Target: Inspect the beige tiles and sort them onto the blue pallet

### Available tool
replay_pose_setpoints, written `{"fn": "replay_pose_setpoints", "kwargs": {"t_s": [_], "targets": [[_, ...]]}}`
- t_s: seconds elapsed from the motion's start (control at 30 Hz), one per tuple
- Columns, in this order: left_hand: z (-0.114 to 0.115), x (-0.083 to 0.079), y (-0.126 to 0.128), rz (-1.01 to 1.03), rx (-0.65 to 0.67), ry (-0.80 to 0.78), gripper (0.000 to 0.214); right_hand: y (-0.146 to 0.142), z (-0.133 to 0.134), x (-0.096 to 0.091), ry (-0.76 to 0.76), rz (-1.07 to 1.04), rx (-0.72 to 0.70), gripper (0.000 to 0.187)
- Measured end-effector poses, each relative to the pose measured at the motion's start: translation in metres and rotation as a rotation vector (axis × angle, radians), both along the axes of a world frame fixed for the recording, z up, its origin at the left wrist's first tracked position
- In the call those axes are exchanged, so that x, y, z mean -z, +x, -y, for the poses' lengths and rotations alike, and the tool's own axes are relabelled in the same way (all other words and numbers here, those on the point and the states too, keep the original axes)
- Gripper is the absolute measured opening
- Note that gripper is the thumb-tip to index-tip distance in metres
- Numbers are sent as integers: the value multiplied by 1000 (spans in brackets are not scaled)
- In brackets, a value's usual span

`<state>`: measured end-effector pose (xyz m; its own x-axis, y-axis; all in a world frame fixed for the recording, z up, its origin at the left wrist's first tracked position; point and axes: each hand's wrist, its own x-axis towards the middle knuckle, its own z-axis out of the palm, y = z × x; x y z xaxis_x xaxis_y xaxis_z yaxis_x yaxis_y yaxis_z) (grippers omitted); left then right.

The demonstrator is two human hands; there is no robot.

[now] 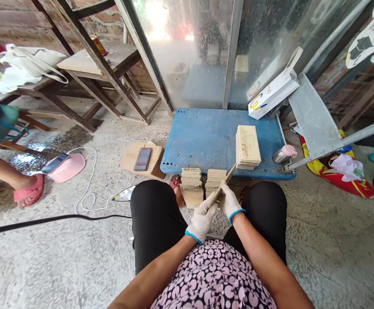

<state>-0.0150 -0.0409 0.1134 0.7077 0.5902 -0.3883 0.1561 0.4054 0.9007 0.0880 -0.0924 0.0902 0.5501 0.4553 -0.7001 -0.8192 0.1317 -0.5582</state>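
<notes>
Thin wooden slat in both gloved hands, left hand lower, right hand above

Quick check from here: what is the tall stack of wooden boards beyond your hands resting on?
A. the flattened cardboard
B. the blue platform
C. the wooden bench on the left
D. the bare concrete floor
B: the stack of wooden boards sits on the blue platform, near its right front edge, beyond the gloved hands.

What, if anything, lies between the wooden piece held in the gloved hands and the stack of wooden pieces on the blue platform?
Nothing visible blocks it. The wooden piece, held by the left hand and right hand, points up toward the stack on the blue platform. Two shorter stacks stand just left of it.
</notes>
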Motion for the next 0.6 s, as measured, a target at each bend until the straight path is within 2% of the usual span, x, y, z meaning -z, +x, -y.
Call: {"fn": "replay_pose_setpoints", "kwargs": {"t_s": [0.13,0.27,0.37,0.5,0.6], "targets": [[1,-11,-2,-37,8,-37,39,3,-1,-3,-45,35,-49,46],[-3,-19,-6,-34,111,89,50,6,-2,-7,-42,6,-29,38],[-7,-19,-7,-52,209,166,65,13,-6,-13,-33,32,2,36],[-16,-8,-5,-321,293,237,68,40,-19,-23,-126,149,-51,37],[-25,-5,-1,-429,491,343,58,76,-36,-24,-244,249,-150,38]]}}
